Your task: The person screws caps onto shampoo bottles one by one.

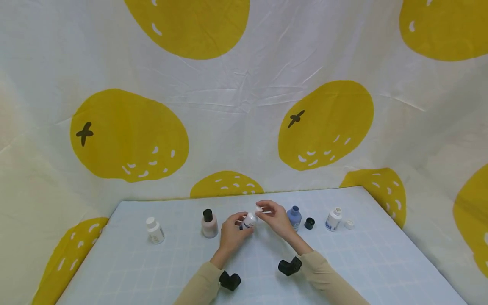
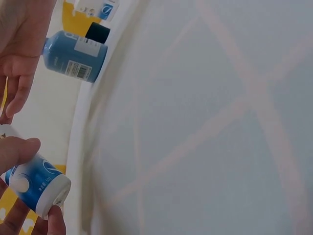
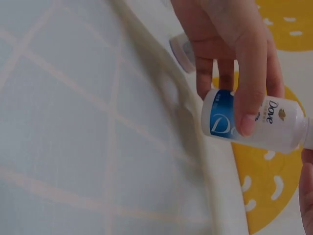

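Observation:
My left hand [image 1: 233,234] grips a small white Dove bottle [image 3: 279,132] with a blue label, tilted above the table. In the left wrist view, its thumb lies along the bottle [image 2: 34,183] and a finger touches the base. With its fingertips, my right hand [image 1: 277,218] pinches a white cap [image 1: 259,209] at the bottle's mouth. Whether the cap still touches the neck I cannot tell. Just beyond the right hand stands an uncapped blue bottle [image 1: 294,219], partly hidden, with a black cap [image 1: 309,223] beside it.
Left of my hands stand a pinkish bottle with a black cap [image 1: 209,225] and a capped white bottle [image 1: 155,231]. To the right are an uncapped white bottle [image 1: 333,219] and a loose white cap [image 1: 348,224]. A patterned curtain [image 1: 236,140] hangs behind the table [image 1: 152,275].

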The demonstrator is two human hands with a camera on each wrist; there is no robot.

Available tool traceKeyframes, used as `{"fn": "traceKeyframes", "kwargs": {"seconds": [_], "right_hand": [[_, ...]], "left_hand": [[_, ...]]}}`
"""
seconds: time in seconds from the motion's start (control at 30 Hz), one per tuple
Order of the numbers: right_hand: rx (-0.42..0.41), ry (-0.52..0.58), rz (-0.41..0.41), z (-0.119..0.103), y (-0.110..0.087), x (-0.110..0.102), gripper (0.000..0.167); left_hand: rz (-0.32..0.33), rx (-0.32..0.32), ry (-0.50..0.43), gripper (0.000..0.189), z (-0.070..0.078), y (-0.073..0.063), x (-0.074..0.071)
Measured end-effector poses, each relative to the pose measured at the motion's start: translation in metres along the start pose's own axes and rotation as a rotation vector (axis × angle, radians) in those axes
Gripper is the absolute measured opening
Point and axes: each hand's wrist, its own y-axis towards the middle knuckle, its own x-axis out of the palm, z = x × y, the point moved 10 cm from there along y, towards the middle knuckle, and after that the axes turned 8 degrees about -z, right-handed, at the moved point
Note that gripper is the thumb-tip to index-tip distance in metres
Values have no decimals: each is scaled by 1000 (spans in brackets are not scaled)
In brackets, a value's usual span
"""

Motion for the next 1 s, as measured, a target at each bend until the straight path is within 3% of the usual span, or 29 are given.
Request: {"fn": "traceKeyframes", "kwargs": {"seconds": [0.23, 0.5, 0.6, 0.83, 1.0], "right_hand": [[48, -33, 99, 16, 6, -3, 28], [79, -55, 115, 16, 3, 0, 30], [53, -16, 82, 15, 4, 2, 35], [-101, 127, -107, 4, 3, 13, 40], [-157, 167, -165, -1, 2, 17, 40]], "left_hand": [[30, 15, -14, 40, 4, 1, -1], [45, 39, -15, 41, 5, -1, 1], [42, 38, -25, 41, 5, -1, 2], [35, 30, -34, 41, 3, -2, 3], [42, 16, -33, 41, 1, -3, 2]]}}
